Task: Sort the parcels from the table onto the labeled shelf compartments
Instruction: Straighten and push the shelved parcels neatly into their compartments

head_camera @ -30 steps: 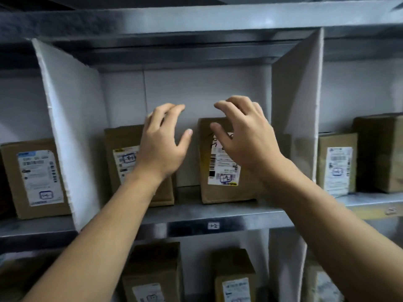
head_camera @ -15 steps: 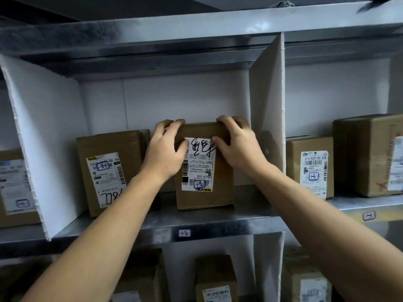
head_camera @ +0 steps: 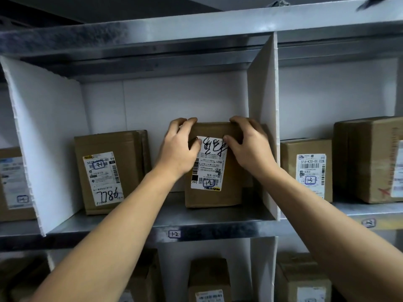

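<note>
A brown cardboard parcel (head_camera: 214, 196) with a white shipping label stands upright in the middle shelf compartment, above the "1-2" tag (head_camera: 174, 234) on the shelf edge. My left hand (head_camera: 180, 149) grips its upper left corner, fingers curled over the top and thumb on the front. My right hand (head_camera: 248, 146) holds the upper right corner the same way. A second labeled parcel (head_camera: 109, 171) stands to the left in the same compartment.
White divider panels (head_camera: 265, 127) wall the compartment on both sides. The right compartment holds a parcel (head_camera: 305, 168) marked 1-3 and a larger box (head_camera: 370, 160). Another parcel (head_camera: 13, 184) sits far left. Several boxes stand on the lower shelf (head_camera: 209, 280).
A second ago both hands hovered spread in front of the parcel. They have since closed on its top corners, and the view has shifted left and closer.
</note>
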Motion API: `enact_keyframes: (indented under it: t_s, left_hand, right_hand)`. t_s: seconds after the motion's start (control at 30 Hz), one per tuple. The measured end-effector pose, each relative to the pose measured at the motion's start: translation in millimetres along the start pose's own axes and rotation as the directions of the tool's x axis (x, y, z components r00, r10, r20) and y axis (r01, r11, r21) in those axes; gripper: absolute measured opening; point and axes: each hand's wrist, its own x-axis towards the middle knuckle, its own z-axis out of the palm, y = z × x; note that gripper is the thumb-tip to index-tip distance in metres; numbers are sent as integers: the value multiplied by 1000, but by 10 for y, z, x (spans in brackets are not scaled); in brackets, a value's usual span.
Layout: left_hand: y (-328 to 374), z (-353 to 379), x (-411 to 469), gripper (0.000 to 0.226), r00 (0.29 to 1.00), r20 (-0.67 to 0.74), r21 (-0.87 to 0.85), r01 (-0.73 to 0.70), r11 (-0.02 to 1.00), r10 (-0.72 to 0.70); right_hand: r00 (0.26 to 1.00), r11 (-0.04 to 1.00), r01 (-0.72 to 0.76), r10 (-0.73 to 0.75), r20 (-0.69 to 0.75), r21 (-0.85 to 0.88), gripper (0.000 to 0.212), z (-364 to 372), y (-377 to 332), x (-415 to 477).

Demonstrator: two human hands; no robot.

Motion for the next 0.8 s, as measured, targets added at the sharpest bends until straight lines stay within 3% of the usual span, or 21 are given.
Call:
enact_keyframes:
  t_s: [0.47,0.8]
  left_hand:
    - [141,-112,-134,60,997,10,78,79,994,-80]
    - [332,-482,-513,55,998,52,296,7,955,-23]
  right_hand:
    - [995,995,99,-99,-11,-29,56,-55,-53,-184]
    - [961,948,266,-274,-23,-173,46,-388,-239,-452]
